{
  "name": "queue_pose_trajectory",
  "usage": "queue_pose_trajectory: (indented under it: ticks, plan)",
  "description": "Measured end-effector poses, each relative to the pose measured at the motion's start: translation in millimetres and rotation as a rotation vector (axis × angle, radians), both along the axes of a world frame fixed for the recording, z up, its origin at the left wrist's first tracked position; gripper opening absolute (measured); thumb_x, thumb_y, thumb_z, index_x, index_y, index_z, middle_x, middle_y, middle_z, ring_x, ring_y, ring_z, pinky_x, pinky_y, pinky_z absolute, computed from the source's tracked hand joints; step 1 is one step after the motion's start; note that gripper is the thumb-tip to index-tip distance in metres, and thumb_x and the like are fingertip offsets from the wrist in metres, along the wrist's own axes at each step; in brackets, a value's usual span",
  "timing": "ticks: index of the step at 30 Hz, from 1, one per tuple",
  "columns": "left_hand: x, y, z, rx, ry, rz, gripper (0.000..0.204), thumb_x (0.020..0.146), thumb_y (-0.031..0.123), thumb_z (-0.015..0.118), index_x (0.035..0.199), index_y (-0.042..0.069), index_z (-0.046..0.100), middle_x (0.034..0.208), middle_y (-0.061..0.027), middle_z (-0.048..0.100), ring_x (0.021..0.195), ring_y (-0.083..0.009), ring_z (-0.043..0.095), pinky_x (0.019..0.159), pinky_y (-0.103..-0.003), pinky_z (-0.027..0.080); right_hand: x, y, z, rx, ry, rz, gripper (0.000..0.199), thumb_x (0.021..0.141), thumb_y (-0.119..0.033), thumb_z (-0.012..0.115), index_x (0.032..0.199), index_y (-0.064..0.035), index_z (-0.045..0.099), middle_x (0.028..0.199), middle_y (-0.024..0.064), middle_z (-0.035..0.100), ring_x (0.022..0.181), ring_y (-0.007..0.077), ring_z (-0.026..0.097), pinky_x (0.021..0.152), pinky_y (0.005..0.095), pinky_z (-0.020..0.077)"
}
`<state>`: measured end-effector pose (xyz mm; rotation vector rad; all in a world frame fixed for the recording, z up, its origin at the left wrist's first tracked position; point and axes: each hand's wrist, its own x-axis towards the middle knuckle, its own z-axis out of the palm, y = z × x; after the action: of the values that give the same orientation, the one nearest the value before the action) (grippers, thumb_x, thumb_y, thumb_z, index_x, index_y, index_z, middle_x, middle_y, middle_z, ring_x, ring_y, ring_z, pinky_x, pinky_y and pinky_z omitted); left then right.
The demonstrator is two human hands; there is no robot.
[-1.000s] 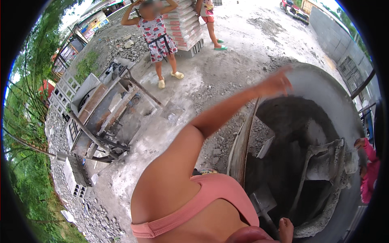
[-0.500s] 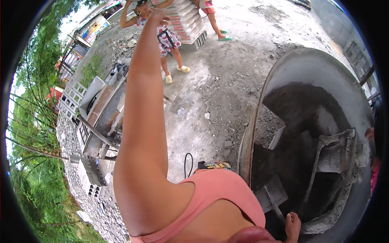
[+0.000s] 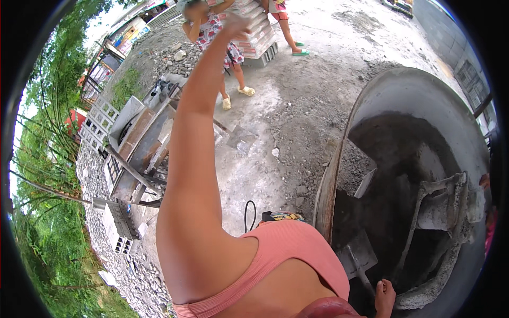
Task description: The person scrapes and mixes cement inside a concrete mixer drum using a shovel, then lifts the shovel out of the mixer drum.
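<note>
My left arm stretches up and away from me, and my left hand (image 3: 237,25) is open with its fingers spread and nothing in it. It shows in front of a person in a patterned dress (image 3: 220,37). A large round mixer pan (image 3: 403,90) with grey wet concrete and metal paddles (image 3: 440,206) lies at the right. A shovel (image 3: 358,255) rests with its blade inside the pan's near edge. My right hand (image 3: 384,298) is low at the bottom edge, closed on the shovel's handle.
Two people stand at the far side by a stack of light blocks (image 3: 260,32) on a pallet. A rusty metal machine (image 3: 140,143) stands at the left, with hollow concrete blocks (image 3: 119,225) and gravel near it. A black cable (image 3: 248,212) loops on the concrete ground.
My left arm has swung from pointing right over the mixer pan to pointing up and away toward the standing people. My right hand has stayed low at the shovel.
</note>
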<state>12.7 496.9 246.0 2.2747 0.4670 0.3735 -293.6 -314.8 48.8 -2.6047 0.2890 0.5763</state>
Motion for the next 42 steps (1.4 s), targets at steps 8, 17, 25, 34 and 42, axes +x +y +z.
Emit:
queue_pose_trajectory:
  ticks: [8,17,25,34,42]
  plan:
    - [-73.6,-255.5,-88.0,0.214,-0.059,-0.403,0.078,0.082,0.016,0.054,0.140,-0.002,0.006,0.082,-0.0074,0.068,0.064,-0.0187,0.064,0.062,-0.031,0.051,1.1,-6.9,-5.5,0.085,0.021,-0.060,0.030,0.087,-0.022,0.057,0.104,0.0027,0.058,0.068,0.0086,0.057,0.056,0.0135,0.054,0.052,0.0288,0.0424]
    - [-137.3,-389.5,-160.6,-0.080,-0.205,-0.741,0.068,0.082,0.012,0.053,0.140,0.006,0.017,0.078,-0.0108,0.065,0.070,-0.0262,0.065,0.067,-0.034,0.050,2.8,-6.2,-6.5,0.034,-0.002,-0.002,0.030,0.087,-0.023,0.057,0.102,0.0026,0.058,0.068,0.0074,0.057,0.058,0.0114,0.052,0.054,0.0269,0.0421]
    - [-118.0,-343.4,-141.0,-0.110,-0.161,-0.537,0.080,0.082,0.008,0.050,0.143,0.007,-0.001,0.079,-0.0082,0.066,0.066,-0.0198,0.064,0.064,-0.032,0.052,6.2,18.8,37.4,0.085,0.151,0.013,0.046,0.090,-0.038,0.053,0.114,0.0013,0.056,0.105,0.0183,0.061,0.096,0.0253,0.058,0.083,0.0333,0.0445]
    - [-14.9,57.0,43.5,-0.007,-0.209,0.323,0.049,0.085,0.023,0.051,0.114,-0.014,0.041,0.099,-0.0145,0.065,0.066,-0.0217,0.067,0.053,-0.028,0.054,8.4,14.6,28.7,0.098,0.164,0.114,0.046,0.090,-0.037,0.052,0.114,0.0022,0.056,0.107,0.0184,0.061,0.099,0.0278,0.057,0.086,0.0361,0.0431]
    - [-23.4,54.4,6.5,0.662,-0.015,-0.190,0.040,0.082,0.030,0.056,0.119,0.014,0.053,0.085,-0.0131,0.068,0.070,-0.0239,0.067,0.054,-0.031,0.054,2.2,7.0,30.5,0.159,0.119,-0.024,0.044,0.090,-0.035,0.054,0.114,0.0023,0.056,0.107,0.0171,0.061,0.099,0.0248,0.056,0.086,0.0334,0.0424]
